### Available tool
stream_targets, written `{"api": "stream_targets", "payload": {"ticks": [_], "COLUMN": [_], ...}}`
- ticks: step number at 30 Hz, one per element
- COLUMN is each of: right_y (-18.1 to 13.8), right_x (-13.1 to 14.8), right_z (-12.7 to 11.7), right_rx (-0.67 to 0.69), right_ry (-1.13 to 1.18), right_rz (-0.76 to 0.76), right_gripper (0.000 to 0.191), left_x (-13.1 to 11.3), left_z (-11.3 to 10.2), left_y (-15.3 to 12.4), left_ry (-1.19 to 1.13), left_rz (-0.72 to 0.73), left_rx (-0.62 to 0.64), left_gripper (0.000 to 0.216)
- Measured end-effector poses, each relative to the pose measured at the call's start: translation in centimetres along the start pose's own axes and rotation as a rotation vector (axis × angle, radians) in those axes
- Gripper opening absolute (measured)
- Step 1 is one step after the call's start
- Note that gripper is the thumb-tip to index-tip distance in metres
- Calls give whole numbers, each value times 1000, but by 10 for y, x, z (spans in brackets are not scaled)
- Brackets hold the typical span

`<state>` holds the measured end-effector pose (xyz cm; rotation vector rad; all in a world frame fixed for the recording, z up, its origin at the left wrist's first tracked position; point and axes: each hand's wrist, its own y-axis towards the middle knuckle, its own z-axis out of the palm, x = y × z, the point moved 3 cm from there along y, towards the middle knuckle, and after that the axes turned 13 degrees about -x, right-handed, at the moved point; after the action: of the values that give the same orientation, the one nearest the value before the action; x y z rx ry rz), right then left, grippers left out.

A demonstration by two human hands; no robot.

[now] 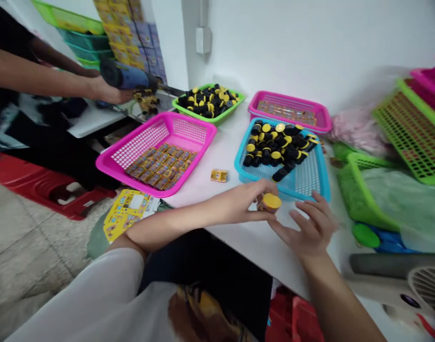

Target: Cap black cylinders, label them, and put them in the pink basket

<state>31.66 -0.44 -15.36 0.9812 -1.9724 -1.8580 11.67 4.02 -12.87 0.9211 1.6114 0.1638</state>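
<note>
My left hand (244,202) pinches a small jar with a yellow cap (270,203) just above the white table (239,237). My right hand (310,225) hovers beside the jar with its fingers spread, holding nothing. Right behind them a blue basket (310,183) holds several black jars with yellow caps. A small yellow packet (219,175) lies loose on the table to the left of that basket.
A pink basket (139,142) with several printed packets sits at the left, a green basket (231,102) of jars and another pink basket (292,102) behind. Green baskets and plastic bags (392,190) crowd the right. Another person's hand (107,90) holds a blue tool (127,77) at the far left.
</note>
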Motion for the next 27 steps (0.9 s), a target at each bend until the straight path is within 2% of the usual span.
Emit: {"api": "stream_targets", "payload": {"ticks": [3, 6, 8, 10, 13, 15, 18, 24, 27], "right_y": [3, 7, 9, 9, 8, 7, 4, -5, -9], "right_x": [2, 7, 8, 9, 9, 8, 5, 2, 4], "right_z": [0, 3, 5, 7, 10, 12, 15, 20, 22], "right_rx": [24, 49, 72, 111, 171, 201, 234, 248, 269], "right_ry": [-25, -38, -28, -6, 22, 15, 11, 29, 47], "right_rz": [-24, -3, 31, 52, 55, 55, 81, 125, 153], "right_gripper": [68, 58, 53, 49, 42, 39, 35, 32, 34], "left_x": [-36, -47, -34, -7, 37, 58, 76, 81, 77], "left_z": [-46, -118, -172, -220, -268, -283, -288, -283, -280], "left_y": [-22, -22, -8, 6, 19, 22, 23, 13, 9], "left_ry": [282, 638, 965, 1194, 1406, 1501, 1530, 1486, 1427], "left_rz": [-50, -118, -186, -383, -666, -743, -764, -738, -681], "left_rx": [-7, -15, -72, -51, 45, 97, 122, 43, -26], "left_gripper": [26, 23, 23, 30, 43, 47, 45, 20, 22]}}
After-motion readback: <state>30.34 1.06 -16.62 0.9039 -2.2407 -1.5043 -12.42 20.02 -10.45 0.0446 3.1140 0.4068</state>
